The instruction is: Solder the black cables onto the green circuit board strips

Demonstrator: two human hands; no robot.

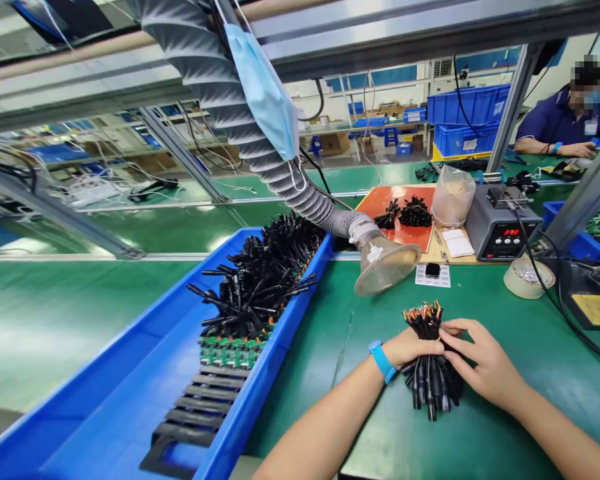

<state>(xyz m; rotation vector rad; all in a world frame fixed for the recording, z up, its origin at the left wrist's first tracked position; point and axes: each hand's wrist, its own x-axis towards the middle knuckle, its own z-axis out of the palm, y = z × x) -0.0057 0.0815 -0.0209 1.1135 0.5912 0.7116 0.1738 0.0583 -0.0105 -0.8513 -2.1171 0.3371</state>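
A bundle of black cables point(433, 383) stands on the green bench, its stripped red, yellow and white wire ends pointing up and its thick black connector ends fanned out below. My left hand point(414, 347), with a blue band on its wrist, is closed round the bundle's neck from the left, thumb across the front. From the right, my right hand point(485, 357) touches the same neck with its fingertips; thumb and index finger meet the cables close to my left thumb. The left fingers behind the bundle are hidden.
Left stands a long blue bin point(290, 347) with black cables and green circuit boards point(230, 352). A fume hose nozzle point(387, 267) hangs ahead. Beyond are an orange mat point(410, 237) with cable bundles, a soldering station point(505, 227) and a tape roll point(529, 277). A co-worker point(550, 127) sits far right.
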